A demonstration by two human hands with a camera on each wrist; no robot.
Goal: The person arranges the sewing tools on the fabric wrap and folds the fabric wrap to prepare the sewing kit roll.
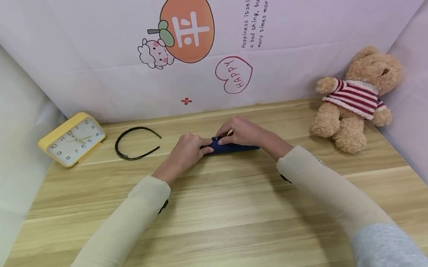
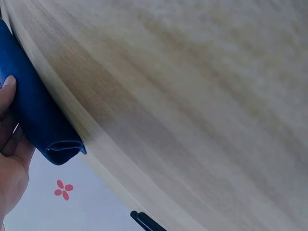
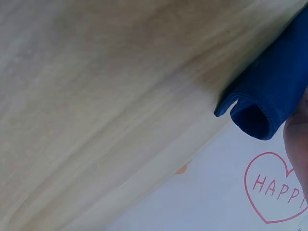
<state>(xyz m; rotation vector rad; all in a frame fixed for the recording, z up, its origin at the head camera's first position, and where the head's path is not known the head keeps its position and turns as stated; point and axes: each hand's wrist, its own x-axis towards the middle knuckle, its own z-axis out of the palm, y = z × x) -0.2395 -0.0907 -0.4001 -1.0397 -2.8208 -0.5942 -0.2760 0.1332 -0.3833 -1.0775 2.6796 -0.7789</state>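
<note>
A rolled-up dark blue fabric piece lies crosswise on the wooden table, near its back edge. My left hand grips the roll toward its left end; in the left wrist view, the thumb presses on the blue fabric and the end shows a folded opening. My right hand reaches over the top of the roll, its thumb and fingers pinching near a small dark fastening. In the right wrist view, the other end of the blue roll is hollow with a loose flap; most of the right hand is out of frame.
A black headband lies left of the roll, and a yellow alarm clock stands at the back left. At the back right sits a teddy bear in a striped sweater. A printed white cloth rises behind the table.
</note>
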